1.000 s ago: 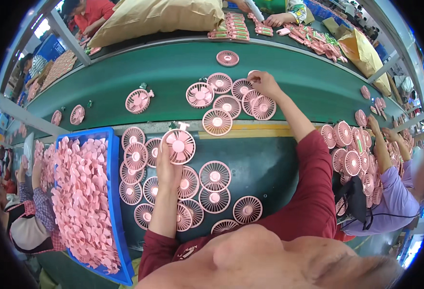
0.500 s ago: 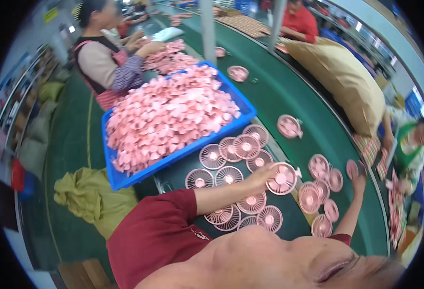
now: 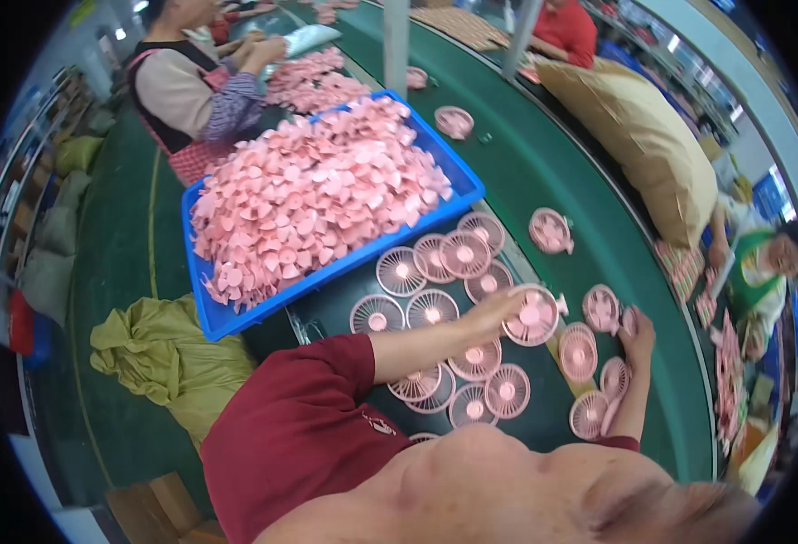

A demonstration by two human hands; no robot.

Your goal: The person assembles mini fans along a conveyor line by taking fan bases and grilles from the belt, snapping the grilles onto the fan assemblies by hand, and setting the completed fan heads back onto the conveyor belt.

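Left hand (image 3: 494, 315): grip clenched on the rim of a pink fan head (image 3: 534, 315), its blades facing the camera, its short stem pointing to the right of the view; the fan head is raised at the border between the worktop (image 3: 551, 419) and the green conveyor (image 3: 675, 399); right hand (image 3: 639, 343): out over the conveyor, grip grasping a round pink cover (image 3: 632, 320) at its edge (the fingers partly hide this piece); a second fan unit (image 3: 601, 309) sits just beside that cover, on the left side of it in the view; nearer the right forearm, ribbed covers (image 3: 578, 352) lie on the conveyor and along its edge, some overlapping; further up the conveyor, a third fan unit (image 3: 550, 231) lies well apart from both hands; on the worktop, loose grilles (image 3: 507, 391) lie around and below the left forearm, several overlapping; a blue bin (image 3: 468, 192), heaped with pink fan blades (image 3: 317, 186), stands just beyond these grilles; an olive cloth (image 3: 159, 354) lies below the bin in the view; a large tan sack (image 3: 639, 140) rests across the conveyor; a co-worker in a checked apron (image 3: 186, 109) handles items behind the bin
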